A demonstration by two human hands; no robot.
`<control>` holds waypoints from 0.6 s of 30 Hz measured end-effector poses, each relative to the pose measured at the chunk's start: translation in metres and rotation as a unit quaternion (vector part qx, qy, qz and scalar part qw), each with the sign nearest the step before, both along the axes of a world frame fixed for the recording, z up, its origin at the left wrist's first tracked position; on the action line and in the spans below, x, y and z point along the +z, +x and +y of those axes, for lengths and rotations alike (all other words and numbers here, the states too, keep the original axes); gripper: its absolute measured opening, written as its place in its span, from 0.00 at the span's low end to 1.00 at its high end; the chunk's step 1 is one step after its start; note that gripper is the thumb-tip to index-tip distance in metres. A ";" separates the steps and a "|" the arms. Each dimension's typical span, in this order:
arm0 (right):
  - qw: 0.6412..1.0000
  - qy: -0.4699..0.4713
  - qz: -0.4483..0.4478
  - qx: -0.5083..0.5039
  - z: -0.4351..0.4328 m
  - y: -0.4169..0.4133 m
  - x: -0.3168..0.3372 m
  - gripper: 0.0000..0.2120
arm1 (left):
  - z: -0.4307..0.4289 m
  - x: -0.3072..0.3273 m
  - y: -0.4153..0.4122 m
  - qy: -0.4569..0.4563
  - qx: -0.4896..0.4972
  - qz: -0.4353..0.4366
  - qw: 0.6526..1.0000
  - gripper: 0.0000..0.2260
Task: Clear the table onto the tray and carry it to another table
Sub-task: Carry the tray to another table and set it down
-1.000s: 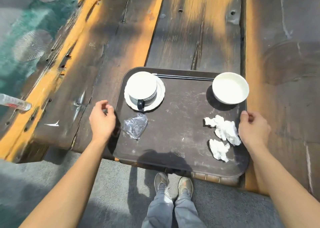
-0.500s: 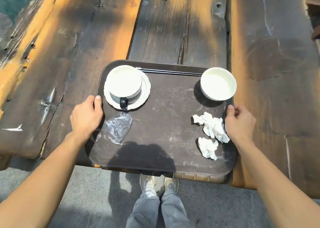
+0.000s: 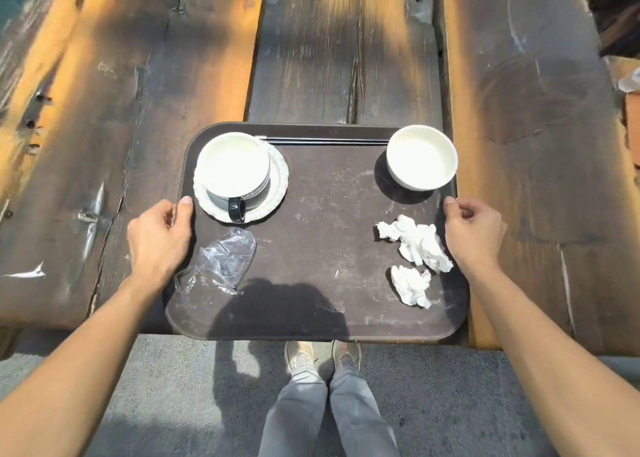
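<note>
Weathered dark plank table (image 3: 346,58), bare beyond the tray. On its near edge, overhanging slightly: flat brown rectangular plastic tray (image 3: 322,248), stiff, probably slick. Left hand (image 3: 157,241) and right hand (image 3: 474,236) clamped on its short side rims, thumbs on top. Toward its far corners: breakable white cup on saucer (image 3: 239,176), white ceramic bowl (image 3: 420,156). Nearer: light crumpled tissues (image 3: 415,241), clear wrapper (image 3: 225,259). Best kept level; open floor behind.

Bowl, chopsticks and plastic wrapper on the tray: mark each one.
bowl (image 3: 420,155), head view, inner bottom.
chopsticks (image 3: 325,141), head view, middle of the pair.
plastic wrapper (image 3: 227,257), head view, crumpled centre.
</note>
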State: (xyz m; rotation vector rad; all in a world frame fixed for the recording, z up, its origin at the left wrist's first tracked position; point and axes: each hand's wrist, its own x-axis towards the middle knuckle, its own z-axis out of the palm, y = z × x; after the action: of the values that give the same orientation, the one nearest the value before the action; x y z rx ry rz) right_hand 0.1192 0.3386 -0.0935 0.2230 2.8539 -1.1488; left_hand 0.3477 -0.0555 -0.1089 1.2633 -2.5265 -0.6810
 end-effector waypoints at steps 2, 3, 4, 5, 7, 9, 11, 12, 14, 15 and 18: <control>1.000 -0.005 -0.003 -0.002 -0.003 0.003 0.006 0.09 | 0.000 0.003 0.004 0.004 0.004 0.003 1.000 0.27; 1.000 -0.006 -0.005 -0.002 -0.005 0.004 0.010 0.08 | 0.000 0.006 0.007 0.003 0.003 0.004 1.000 0.27; 1.000 -0.006 -0.006 -0.002 -0.006 0.005 0.013 0.08 | -0.001 0.009 0.009 0.001 0.003 0.004 1.000 0.27; 1.000 -0.006 -0.007 -0.001 -0.007 0.007 0.017 0.08 | -0.002 0.013 0.012 -0.001 0.005 0.002 1.000 0.27; 1.000 -0.007 -0.004 0.002 -0.010 0.010 0.026 0.08 | -0.004 0.022 0.017 -0.006 0.010 -0.001 1.000 0.26; 1.000 -0.006 -0.004 0.009 -0.012 0.014 0.036 0.08 | -0.005 0.032 0.023 -0.009 0.015 -0.008 1.000 0.26; 1.000 -0.001 -0.003 0.024 -0.015 0.018 0.049 0.08 | -0.004 0.045 0.032 -0.012 0.023 -0.008 1.000 0.26; 1.000 0.000 -0.002 0.031 -0.017 0.020 0.056 0.08 | -0.004 0.052 0.037 -0.011 0.027 -0.005 1.000 0.26; 0.999 0.004 0.002 0.044 -0.020 0.023 0.068 0.08 | -0.001 0.063 0.047 -0.009 0.034 0.000 0.999 0.26; 0.999 0.006 0.005 0.049 -0.021 0.025 0.075 0.08 | 0.000 0.069 0.052 -0.008 0.039 0.002 0.999 0.26; 0.998 0.010 0.012 0.068 -0.024 0.031 0.091 0.08 | 0.006 0.085 0.071 0.004 0.061 0.013 0.998 0.25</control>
State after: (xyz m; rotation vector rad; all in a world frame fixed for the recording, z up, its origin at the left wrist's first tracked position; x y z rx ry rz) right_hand 0.1503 0.3147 -0.0020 0.0153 2.8501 -1.1044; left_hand 0.4190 -0.0496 -0.0235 1.3889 -2.4042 -0.6765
